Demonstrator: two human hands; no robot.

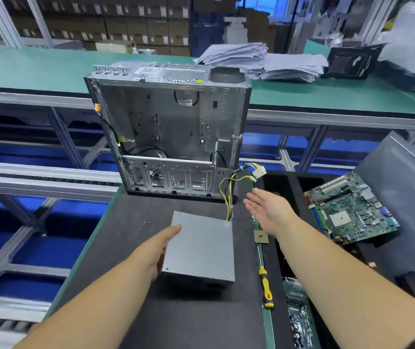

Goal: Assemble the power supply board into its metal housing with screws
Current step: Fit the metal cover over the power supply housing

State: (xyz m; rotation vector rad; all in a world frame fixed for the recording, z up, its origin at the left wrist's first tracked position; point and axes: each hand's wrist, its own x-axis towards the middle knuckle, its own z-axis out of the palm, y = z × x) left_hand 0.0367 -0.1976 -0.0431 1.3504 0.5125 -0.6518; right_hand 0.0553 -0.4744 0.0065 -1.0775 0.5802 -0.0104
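Observation:
A grey metal power supply box [200, 245] lies flat on the dark mat, its yellow and black cable bundle [229, 195] running up to white connectors [259, 172]. My left hand [157, 244] rests flat against the box's left side. My right hand [269, 210] hovers open, palm up, to the right of the cables and holds nothing. An open metal computer case [168, 132] stands upright on its side behind the box, its inside bare apart from a few wires. Several small screws [147, 224] lie on the mat left of the box.
A yellow-handled screwdriver [266, 288] lies right of the box. A green motherboard [350, 210] sits tilted in a dark tray [284, 187] at right, beside a grey panel [408, 197]. A small chip [261, 236] lies near my right wrist. Paper stacks [259, 61] are on the far green bench.

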